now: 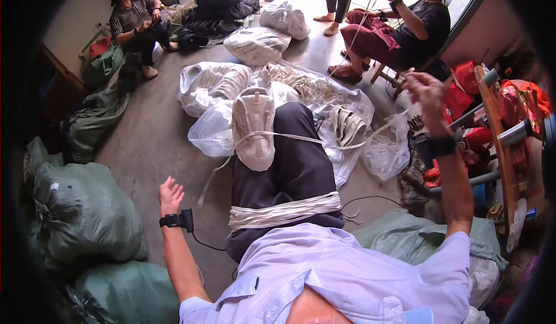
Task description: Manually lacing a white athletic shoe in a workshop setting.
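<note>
Right hand [427, 86] is pinching one white strap [301, 139] running around one pale shoe [253, 128]; left hand [170, 195] is hanging open left of the shoe, gripping nothing.

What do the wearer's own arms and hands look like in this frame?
Both forearms are bare below short pale lilac shirt sleeves. The left hand has a black wristband with a small black device and trailing cable; the right hand has a broad black wristband.
</note>
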Demonstrator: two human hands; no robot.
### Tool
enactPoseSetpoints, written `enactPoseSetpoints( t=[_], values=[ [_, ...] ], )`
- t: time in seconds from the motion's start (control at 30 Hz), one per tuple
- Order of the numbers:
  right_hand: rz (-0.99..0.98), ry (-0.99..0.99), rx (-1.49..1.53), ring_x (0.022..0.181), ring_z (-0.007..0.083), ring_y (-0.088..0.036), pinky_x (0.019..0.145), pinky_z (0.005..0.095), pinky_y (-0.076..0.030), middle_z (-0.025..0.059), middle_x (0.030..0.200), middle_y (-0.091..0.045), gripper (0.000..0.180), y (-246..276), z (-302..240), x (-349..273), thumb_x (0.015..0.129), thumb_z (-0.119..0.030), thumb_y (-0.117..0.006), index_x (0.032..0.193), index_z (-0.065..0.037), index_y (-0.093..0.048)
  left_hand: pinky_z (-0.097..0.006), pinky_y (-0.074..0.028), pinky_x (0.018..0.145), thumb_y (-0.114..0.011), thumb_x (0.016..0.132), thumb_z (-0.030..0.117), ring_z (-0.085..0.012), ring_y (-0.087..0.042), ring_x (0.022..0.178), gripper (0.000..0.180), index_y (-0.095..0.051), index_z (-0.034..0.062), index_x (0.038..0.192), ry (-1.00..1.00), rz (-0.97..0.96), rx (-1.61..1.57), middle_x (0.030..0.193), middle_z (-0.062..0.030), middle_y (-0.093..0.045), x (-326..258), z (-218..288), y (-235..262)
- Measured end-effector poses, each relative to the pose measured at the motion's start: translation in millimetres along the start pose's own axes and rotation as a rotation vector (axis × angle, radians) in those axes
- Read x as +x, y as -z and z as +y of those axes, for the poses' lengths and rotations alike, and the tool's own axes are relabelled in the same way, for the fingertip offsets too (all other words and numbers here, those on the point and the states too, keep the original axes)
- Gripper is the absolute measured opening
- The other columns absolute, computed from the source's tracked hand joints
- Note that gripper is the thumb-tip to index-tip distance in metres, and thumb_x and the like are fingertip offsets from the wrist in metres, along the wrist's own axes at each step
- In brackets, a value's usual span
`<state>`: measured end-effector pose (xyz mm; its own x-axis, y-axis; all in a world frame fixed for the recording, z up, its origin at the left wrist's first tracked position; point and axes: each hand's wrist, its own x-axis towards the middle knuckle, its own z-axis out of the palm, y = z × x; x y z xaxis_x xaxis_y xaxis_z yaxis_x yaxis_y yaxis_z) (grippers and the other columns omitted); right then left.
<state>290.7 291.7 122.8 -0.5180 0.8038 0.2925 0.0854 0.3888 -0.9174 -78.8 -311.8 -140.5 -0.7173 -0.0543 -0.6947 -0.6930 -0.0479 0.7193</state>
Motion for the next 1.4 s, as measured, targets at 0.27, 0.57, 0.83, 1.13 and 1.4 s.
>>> enactPoseSetpoints(
  t=[0.27, 0.57, 0.83, 1.13, 1.4],
  values=[
    [-0.416, 0.206, -0.158, 0.07, 0.0257, -0.069, 0.066, 0.0362, -0.053, 0.0159, 0.076, -0.069, 0.014, -194.9, 45.4, -102.3, 0.09, -0.014, -0.069, 0.093, -0.001, -0.07, -0.037, -0.046, 0.097, -0.069, 0.089, 0.011, -0.0235, -0.062, 0.108, 0.036, -0.062, -0.0007, 0.122, -0.945, -0.383, 0.425, 0.115, -0.012, -0.066, -125.6, 7.9, -158.6],
    [-0.453, 0.325, -0.229, 0.075, 0.032, -0.069, 0.067, 0.0407, -0.052, 0.0156, 0.08, -0.069, 0.01, -259.3, 63.3, -124.1, 0.088, -0.011, -0.068, 0.093, -0.003, -0.066, -0.048, -0.027, 0.116, -0.075, 0.08, 0.011, -0.0412, -0.032, 0.139, 0.077, -0.037, 0.0023, 0.146, -1.429, -0.344, 0.646, 0.148, -0.0252, -0.034, -161.5, -14.5, -241.5],
    [-0.538, 0.445, -0.259, 0.076, 0.0351, -0.069, 0.066, 0.043, -0.052, 0.0164, 0.079, -0.069, 0.009, -257.0, 69.7, -123.7, 0.085, -0.009, -0.066, 0.091, -0.003, -0.064, -0.05, -0.027, 0.115, -0.075, 0.08, 0.013, -0.0436, -0.035, 0.136, 0.083, -0.032, -0.0002, 0.149, -1.469, -0.393, 0.682, 0.145, -0.0262, -0.035, -154.3, -16.1, -250.0],
    [-0.757, 0.15, -0.227, 0.078, 0.0377, -0.069, 0.069, 0.0458, -0.052, 0.0214, 0.079, -0.069, 0.022, -259.1, 57.6, -107.7, 0.082, -0.022, -0.065, 0.085, 0.0, -0.068, -0.051, -0.029, 0.114, -0.073, 0.08, 0.008, -0.047, -0.034, 0.136, 0.085, -0.027, -0.0017, 0.151, -1.527, -0.374, 0.757, 0.147, -0.0299, -0.033, -160.1, -18.0, -246.8],
    [-0.79, -0.084, -0.057, 0.058, 0.0152, -0.056, 0.052, 0.0385, -0.043, 0.0116, 0.056, -0.052, 0.027, -273.7, 67.7, -102.5, 0.077, -0.017, -0.063, 0.074, 0.009, -0.065, -0.052, -0.025, 0.115, -0.069, 0.082, 0.009, -0.0479, -0.032, 0.137, 0.084, -0.024, -0.0024, 0.152, -1.478, -0.395, 0.792, 0.148, -0.0312, -0.031, -162.4, -22.8, -243.6]
  ],
)
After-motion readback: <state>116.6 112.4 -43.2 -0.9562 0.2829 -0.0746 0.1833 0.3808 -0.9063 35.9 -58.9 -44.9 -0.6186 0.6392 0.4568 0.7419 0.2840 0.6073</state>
